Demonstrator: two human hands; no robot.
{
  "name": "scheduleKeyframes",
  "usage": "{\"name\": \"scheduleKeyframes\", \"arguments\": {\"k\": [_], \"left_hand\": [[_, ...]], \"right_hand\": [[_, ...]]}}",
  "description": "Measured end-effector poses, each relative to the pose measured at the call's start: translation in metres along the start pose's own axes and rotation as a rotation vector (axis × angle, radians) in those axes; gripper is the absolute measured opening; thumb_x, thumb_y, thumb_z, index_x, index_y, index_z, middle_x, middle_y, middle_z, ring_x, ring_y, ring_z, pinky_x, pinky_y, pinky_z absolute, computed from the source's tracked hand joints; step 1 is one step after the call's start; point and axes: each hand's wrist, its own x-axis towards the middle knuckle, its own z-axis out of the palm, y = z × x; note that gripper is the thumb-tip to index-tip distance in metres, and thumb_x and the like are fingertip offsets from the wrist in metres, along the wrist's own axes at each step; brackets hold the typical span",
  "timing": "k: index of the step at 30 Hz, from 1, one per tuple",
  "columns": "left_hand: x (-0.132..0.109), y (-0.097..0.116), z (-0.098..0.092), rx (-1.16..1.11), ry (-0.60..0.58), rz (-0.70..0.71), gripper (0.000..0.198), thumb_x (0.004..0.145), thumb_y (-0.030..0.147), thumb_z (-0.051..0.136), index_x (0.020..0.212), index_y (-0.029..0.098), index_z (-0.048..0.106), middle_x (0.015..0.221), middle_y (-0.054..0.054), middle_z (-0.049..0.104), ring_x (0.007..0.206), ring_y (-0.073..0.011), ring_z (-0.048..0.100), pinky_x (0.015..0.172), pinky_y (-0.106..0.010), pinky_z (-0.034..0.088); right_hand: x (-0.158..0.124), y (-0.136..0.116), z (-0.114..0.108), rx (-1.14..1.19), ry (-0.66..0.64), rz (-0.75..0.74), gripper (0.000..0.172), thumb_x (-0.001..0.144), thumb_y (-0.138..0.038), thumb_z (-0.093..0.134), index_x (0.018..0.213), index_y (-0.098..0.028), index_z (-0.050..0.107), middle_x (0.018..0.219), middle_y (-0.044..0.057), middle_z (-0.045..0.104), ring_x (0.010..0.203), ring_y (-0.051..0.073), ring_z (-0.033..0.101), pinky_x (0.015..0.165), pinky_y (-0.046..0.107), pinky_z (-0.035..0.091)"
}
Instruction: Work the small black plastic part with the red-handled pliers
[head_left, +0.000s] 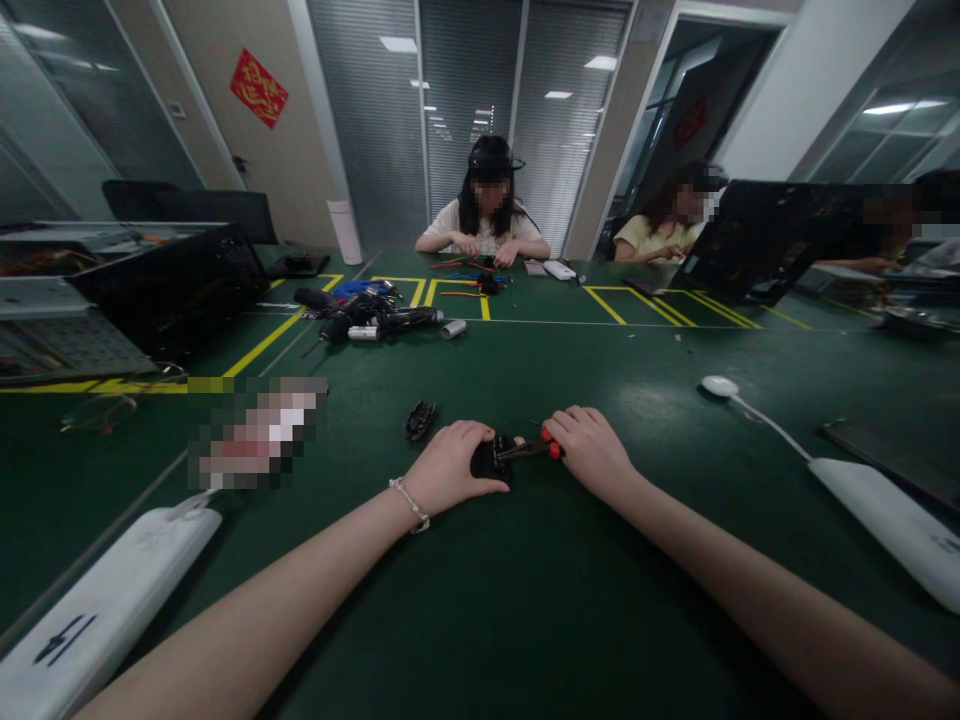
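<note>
Near the middle of the green table, my left hand (451,466) grips a small black part (487,460) between thumb and fingers; its exact kind is too small to make out. My right hand (591,448) is wrapped round the red handles of a pair of pliers (525,449). The jaws of the pliers point left and meet the black part. Whether they clamp it, I cannot tell. Just beyond my left hand lies another black piece (420,421) with a ridged, toothed surface.
A power screwdriver (349,318) lies among blue and black cables at the back left. White power banks (112,600) lie on both sides. Open computer cases (172,290) stand left and right. Across the table a person (487,215) handles coloured wires.
</note>
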Motion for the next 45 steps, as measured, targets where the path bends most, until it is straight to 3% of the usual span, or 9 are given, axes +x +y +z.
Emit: {"name": "scheduleKeyframes", "arguments": {"k": [7, 45], "left_hand": [[-0.0010, 0.0022, -0.0024, 0.001, -0.010, -0.013, 0.058, 0.061, 0.051, 0.067, 0.104, 0.016, 0.050, 0.103, -0.008, 0.055, 0.096, -0.0239, 0.051, 0.084, -0.038, 0.042], [0.0000, 0.0041, -0.0031, 0.032, -0.015, -0.029, 0.057, 0.062, 0.054, 0.065, 0.104, 0.018, 0.049, 0.101, -0.006, 0.055, 0.092, -0.0234, 0.053, 0.078, -0.036, 0.043]], "right_hand": [[0.0006, 0.0022, -0.0008, -0.014, 0.039, -0.031, 0.025, 0.074, -0.004, 0.041, 0.088, -0.016, 0.058, 0.087, 0.007, 0.059, 0.081, 0.019, 0.047, 0.073, 0.032, 0.031], [0.0012, 0.0044, -0.0003, 0.029, -0.008, -0.029, 0.024, 0.073, -0.004, 0.042, 0.088, -0.015, 0.057, 0.089, 0.006, 0.059, 0.083, 0.019, 0.049, 0.074, 0.032, 0.033]]}}
